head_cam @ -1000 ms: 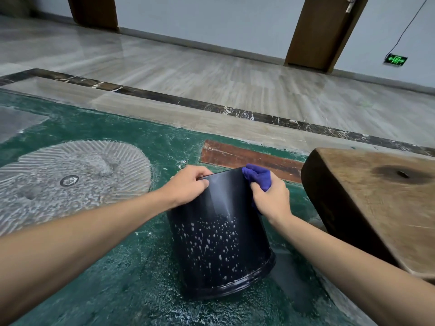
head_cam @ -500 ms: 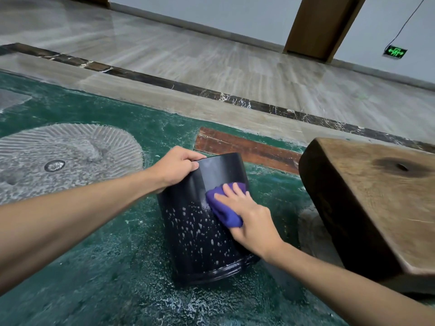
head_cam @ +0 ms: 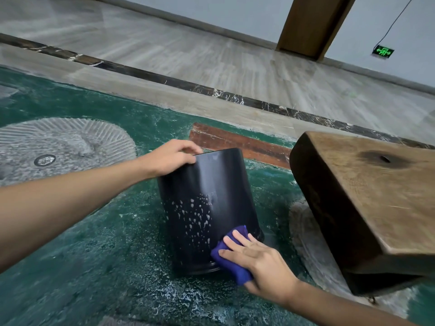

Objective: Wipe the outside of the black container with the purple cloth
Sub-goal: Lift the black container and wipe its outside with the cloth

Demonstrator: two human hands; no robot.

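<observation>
A black cylindrical container (head_cam: 207, 203) stands upside down on the green marble floor, tilted slightly away from me. White droplets speckle the left part of its near side; a strip on the right looks clean. My left hand (head_cam: 171, 156) grips its upper left edge. My right hand (head_cam: 256, 262) presses a purple cloth (head_cam: 231, 262) flat against the container's lower right side, near the bottom rim.
A thick wooden block (head_cam: 367, 201) sits close on the right of the container. A round grooved stone inlay (head_cam: 61, 147) lies in the floor to the left. A reddish strip (head_cam: 237, 142) and a dark marble border (head_cam: 211, 90) run behind.
My right hand has slid the purple cloth down the container's side, from the top edge to the bottom rim. The left hand has kept its grip on the upper edge.
</observation>
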